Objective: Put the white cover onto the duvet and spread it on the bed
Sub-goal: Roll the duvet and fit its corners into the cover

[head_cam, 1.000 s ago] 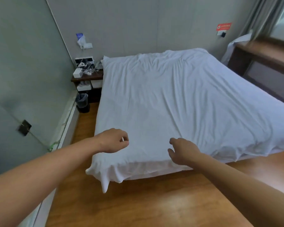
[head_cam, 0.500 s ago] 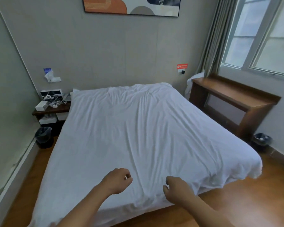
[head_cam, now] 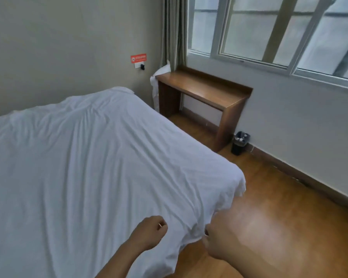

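white duvet [head_cam: 100,161] creased, spread on bed | left hand [head_cam: 151,231] fisted, empty | right hand [head_cam: 227,239] grip unclear

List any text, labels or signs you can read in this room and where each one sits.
Red sign on the wall above a white socket plate: it carries a round symbol and a line of print, too blurred to read.
White cover, wooden desk, black waste bin: no writing visible.
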Action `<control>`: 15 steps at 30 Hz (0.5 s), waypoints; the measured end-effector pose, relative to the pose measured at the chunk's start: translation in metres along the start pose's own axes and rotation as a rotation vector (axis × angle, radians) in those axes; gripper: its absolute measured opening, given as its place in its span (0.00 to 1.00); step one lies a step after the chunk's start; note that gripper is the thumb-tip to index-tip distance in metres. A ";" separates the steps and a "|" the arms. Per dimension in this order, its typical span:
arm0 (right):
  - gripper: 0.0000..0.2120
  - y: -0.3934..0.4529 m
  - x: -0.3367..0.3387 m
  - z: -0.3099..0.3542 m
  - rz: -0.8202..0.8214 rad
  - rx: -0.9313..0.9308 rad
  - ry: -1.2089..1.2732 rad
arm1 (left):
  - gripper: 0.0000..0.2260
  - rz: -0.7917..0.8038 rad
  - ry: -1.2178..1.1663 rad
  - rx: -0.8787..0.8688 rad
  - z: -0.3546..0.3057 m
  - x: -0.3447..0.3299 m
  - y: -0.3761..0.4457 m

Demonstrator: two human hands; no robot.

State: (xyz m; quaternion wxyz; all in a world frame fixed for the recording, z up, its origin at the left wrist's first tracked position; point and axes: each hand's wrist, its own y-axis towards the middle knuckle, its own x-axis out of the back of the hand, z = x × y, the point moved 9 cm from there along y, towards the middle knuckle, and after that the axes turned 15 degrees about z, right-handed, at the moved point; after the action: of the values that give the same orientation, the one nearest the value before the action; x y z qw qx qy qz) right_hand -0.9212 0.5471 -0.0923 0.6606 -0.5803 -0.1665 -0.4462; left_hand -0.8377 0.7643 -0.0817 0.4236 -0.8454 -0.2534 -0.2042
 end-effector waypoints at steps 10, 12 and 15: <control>0.13 0.168 0.197 -0.233 -0.021 -0.042 -0.019 | 0.10 -0.023 0.118 -0.013 -0.205 0.066 0.273; 0.12 0.200 0.245 -0.269 -0.021 -0.026 -0.058 | 0.09 -0.056 0.105 0.029 -0.236 0.084 0.311; 0.14 0.240 0.322 -0.310 0.013 0.007 -0.110 | 0.07 -0.105 0.063 0.083 -0.279 0.118 0.360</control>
State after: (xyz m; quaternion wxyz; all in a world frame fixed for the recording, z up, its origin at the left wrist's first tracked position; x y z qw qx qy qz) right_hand -0.6493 0.1186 -0.0872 0.6554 -0.6029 -0.2003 -0.4085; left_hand -0.5647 0.3808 -0.0808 0.4547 -0.8059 -0.2920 -0.2418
